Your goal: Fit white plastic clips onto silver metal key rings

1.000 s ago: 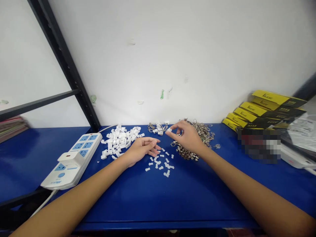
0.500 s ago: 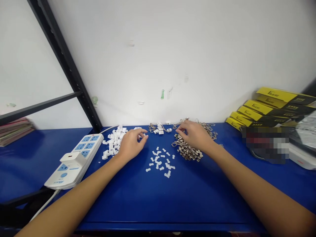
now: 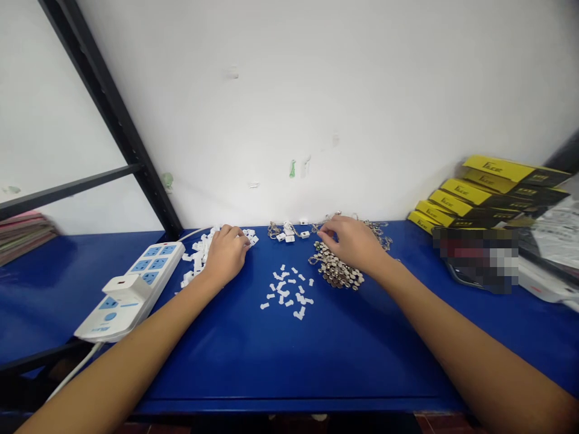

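Note:
My left hand (image 3: 227, 253) is over the right side of a pile of small white plastic pieces (image 3: 198, 259). Its fingers bend down among them, and whatever lies under the fingertips is hidden. Above a heap of small round metal pieces (image 3: 337, 270), my right hand (image 3: 350, 238) is closed in a pinch, thumb and forefinger brought together. I cannot make out anything between those tips. Small white paper-like tabs (image 3: 287, 291) lie scattered on the blue table (image 3: 289, 355) between the hands. Behind them, near the wall, sit several white pieces with metal parts (image 3: 289, 236).
A white power strip (image 3: 131, 295) with a plugged-in adapter (image 3: 127, 287) stands at the left, beside a black metal frame (image 3: 108, 114). Yellow and black boxes (image 3: 470, 193) are stacked at the right. A pale wall (image 3: 253, 132) rises behind the table.
My left hand has moved left onto the white pile, and its fingers have turned downward. My right hand stays over the metal heap. The whole view has shifted slightly.

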Tool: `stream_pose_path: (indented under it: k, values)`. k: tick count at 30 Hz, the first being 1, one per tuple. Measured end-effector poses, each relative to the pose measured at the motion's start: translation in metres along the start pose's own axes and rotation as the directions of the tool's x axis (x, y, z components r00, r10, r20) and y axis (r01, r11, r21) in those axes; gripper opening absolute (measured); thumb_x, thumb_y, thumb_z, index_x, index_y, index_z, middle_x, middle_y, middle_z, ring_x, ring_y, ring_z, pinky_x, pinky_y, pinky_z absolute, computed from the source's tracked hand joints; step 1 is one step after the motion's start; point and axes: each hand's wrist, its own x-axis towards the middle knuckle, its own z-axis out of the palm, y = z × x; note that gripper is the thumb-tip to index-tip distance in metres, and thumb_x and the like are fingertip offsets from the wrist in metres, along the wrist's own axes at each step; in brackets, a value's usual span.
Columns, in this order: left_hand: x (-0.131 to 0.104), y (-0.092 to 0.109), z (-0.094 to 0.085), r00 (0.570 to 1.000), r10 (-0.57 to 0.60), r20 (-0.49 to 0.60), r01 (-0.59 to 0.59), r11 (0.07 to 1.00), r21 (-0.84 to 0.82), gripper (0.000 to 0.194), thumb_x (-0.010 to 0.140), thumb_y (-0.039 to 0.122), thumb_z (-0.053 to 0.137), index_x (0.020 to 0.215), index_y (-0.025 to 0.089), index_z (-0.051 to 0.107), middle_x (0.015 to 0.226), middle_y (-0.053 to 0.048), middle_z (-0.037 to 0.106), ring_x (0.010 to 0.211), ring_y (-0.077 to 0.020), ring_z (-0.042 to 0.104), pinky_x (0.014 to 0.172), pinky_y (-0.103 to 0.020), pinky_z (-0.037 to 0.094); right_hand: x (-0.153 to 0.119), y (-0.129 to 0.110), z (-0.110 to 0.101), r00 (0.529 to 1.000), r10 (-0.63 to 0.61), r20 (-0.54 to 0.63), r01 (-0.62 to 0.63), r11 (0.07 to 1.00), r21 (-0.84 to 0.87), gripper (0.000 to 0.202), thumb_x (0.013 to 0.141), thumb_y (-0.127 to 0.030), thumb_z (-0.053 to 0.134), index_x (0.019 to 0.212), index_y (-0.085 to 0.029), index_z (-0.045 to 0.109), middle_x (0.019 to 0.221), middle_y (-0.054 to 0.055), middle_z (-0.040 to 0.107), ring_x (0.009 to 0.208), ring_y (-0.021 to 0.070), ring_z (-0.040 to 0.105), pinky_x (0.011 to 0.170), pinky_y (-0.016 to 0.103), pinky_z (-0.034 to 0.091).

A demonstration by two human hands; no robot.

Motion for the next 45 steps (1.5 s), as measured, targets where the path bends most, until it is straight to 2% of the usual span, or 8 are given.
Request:
stream_pose_path:
  k: [5, 9, 14, 29, 33, 36, 40, 45]
  values:
    - [0.003, 0.001, -0.005, 0.999, 0.025, -0.028, -0.025, 0.999, -0.022, 0.022, 0.098, 0.017, 0.053, 0.091, 0.020, 0.074, 0.104, -0.014, 0.072, 0.104, -0.0334, 0.058, 0.089, -0.050, 0.048, 0.004, 0.012, -0.009, 0.996, 0.061, -0.066, -0.060, 0.998, 0.016, 0.027, 0.097, -0.033, 0.054, 0.084, -0.020, 0.073, 0.087, 0.011, 0.070, 0.077, 0.0247, 0.062, 0.066, 0.040, 0.044]
    - [0.005, 0.018, -0.014, 0.992, 0.053, -0.117, -0.084, 0.958, -0.275, 0.019, 0.102, 0.019, 0.050, 0.099, 0.018, 0.069, 0.102, -0.012, 0.073, 0.103, -0.0282, 0.062, 0.091, -0.044, 0.051, 0.003, -0.004, -0.011, 0.994, 0.102, -0.045, -0.090, 0.973, 0.215, 0.032, 0.098, -0.044, 0.056, 0.084, -0.021, 0.074, 0.083, 0.009, 0.072, 0.073, 0.0227, 0.062, 0.066, 0.039, 0.045]
    - [0.001, 0.047, -0.023, 0.949, 0.215, -0.232, -0.292, 0.877, -0.381, 0.017, 0.104, 0.021, 0.051, 0.106, 0.020, 0.068, 0.101, -0.009, 0.074, 0.101, -0.0251, 0.063, 0.092, -0.042, 0.051, -0.009, -0.055, 0.002, 0.980, -0.012, 0.198, -0.133, 0.704, 0.698, 0.033, 0.097, -0.051, 0.060, 0.096, -0.021, 0.074, 0.080, 0.004, 0.073, 0.070, 0.0174, 0.063, 0.065, 0.032, 0.050]
    - [-0.003, 0.059, -0.028, 0.904, 0.279, -0.323, -0.405, 0.797, -0.447, 0.012, 0.097, 0.021, 0.065, 0.106, 0.024, 0.073, 0.103, -0.006, 0.078, 0.099, -0.0235, 0.067, 0.091, -0.042, 0.054, -0.017, -0.072, 0.013, 0.991, 0.131, 0.003, -0.102, 0.758, 0.645, 0.026, 0.095, -0.039, 0.059, 0.078, -0.020, 0.064, 0.066, -0.001, 0.058, 0.060, 0.0131, 0.048, 0.059, 0.030, 0.041]
    - [-0.005, 0.067, -0.031, 0.950, 0.123, -0.288, -0.277, 0.756, -0.593, 0.021, 0.093, 0.027, 0.073, 0.114, 0.024, 0.071, 0.100, -0.005, 0.077, 0.096, -0.0219, 0.069, 0.092, -0.041, 0.054, -0.015, -0.071, 0.014, 0.985, 0.171, 0.023, -0.137, 0.696, 0.705, 0.020, 0.094, -0.035, 0.060, 0.084, -0.019, 0.067, 0.073, 0.001, 0.065, 0.064, 0.0138, 0.053, 0.061, 0.030, 0.044]
    - [-0.006, 0.075, -0.031, 0.984, -0.175, 0.025, 0.108, 0.486, -0.867, 0.051, 0.090, 0.042, 0.078, 0.133, 0.021, 0.061, 0.107, -0.009, 0.074, 0.099, -0.0234, 0.070, 0.087, -0.039, 0.057, -0.015, -0.069, 0.014, 0.993, 0.121, -0.008, -0.079, 0.691, 0.719, 0.019, 0.095, -0.035, 0.060, 0.087, -0.019, 0.068, 0.073, 0.000, 0.063, 0.062, 0.0126, 0.052, 0.058, 0.028, 0.043]
    - [-0.006, 0.078, -0.027, 0.882, -0.039, 0.469, 0.466, -0.074, -0.882, 0.045, 0.095, 0.050, 0.070, 0.123, 0.015, 0.068, 0.099, -0.010, 0.073, 0.089, -0.0216, 0.072, 0.075, -0.034, 0.059, -0.017, -0.071, 0.012, 0.997, 0.026, -0.073, 0.032, 0.723, 0.690, 0.019, 0.097, -0.035, 0.060, 0.093, -0.020, 0.071, 0.082, 0.003, 0.064, 0.066, 0.0128, 0.054, 0.059, 0.028, 0.045]
    - [-0.006, 0.075, -0.027, 0.840, 0.034, 0.541, 0.539, -0.164, -0.827, 0.038, 0.090, 0.046, 0.077, 0.112, 0.015, 0.076, 0.097, -0.010, 0.075, 0.091, -0.0182, 0.070, 0.083, -0.030, 0.058, -0.006, -0.050, 0.002, 0.994, -0.094, -0.049, 0.105, 0.786, 0.609, 0.025, 0.099, -0.041, 0.061, 0.097, -0.021, 0.075, 0.089, 0.006, 0.068, 0.077, 0.0173, 0.061, 0.068, 0.031, 0.050]
